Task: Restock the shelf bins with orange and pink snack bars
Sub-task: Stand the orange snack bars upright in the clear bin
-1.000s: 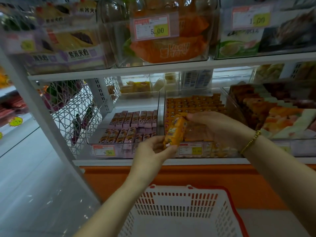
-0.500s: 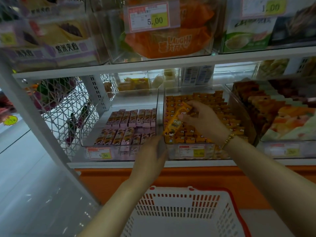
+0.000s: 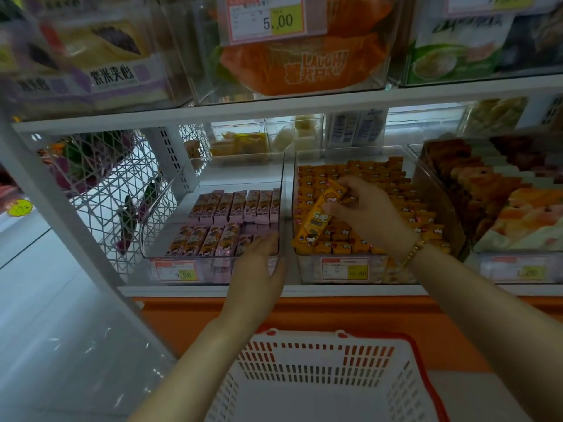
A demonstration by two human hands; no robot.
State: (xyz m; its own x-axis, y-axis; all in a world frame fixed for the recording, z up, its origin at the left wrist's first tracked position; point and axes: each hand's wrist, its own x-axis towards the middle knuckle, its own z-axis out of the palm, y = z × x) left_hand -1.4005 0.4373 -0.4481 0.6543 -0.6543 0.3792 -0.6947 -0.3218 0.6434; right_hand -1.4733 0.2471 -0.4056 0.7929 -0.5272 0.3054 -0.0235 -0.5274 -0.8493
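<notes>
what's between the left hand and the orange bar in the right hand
Head view: only the clear side walls of the pink-bar bin and orange-bar bin stand between left hand and orange bar.

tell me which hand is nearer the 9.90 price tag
Left. The left hand sits just right of the 9.90 price tag, at the front of the pink bin; the right hand is farther right, over the orange bin, gripping an orange bar.
</notes>
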